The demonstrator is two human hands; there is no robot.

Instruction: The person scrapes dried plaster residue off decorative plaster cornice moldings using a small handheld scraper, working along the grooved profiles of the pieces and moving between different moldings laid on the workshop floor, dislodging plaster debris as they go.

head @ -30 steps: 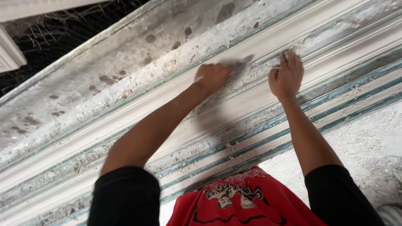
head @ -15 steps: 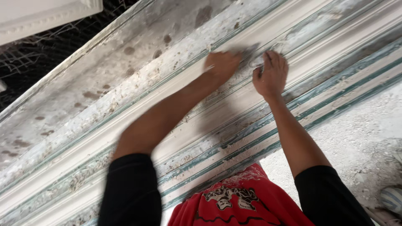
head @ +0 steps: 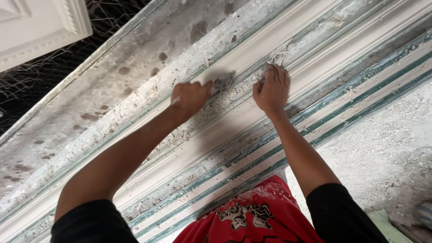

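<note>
A long white plaster moulding (head: 252,49) with ridges and teal-edged grooves runs diagonally across the view, crusted with rough plaster. My left hand (head: 191,96) is closed around a small scraper (head: 222,83), whose blade lies flat against the moulding. Just to the right, my right hand (head: 271,90) rests on the same ridge, fingers spread and pressed on crumbly plaster. Both arms are bare below black sleeves, and my red printed shirt (head: 252,216) shows at the bottom.
A white ornamental panel (head: 40,27) fills the top left corner, with dark wire mesh (head: 36,85) beneath it. A grey stained band (head: 135,54) borders the moulding. Rough white plaster (head: 382,148) spreads on the right; a pale green object (head: 387,225) lies at the bottom right.
Both hands have shifted left along the moulding. The left hand with the scraper moved fastest and was blurred half a second ago. The right hand kept its place beside it.
</note>
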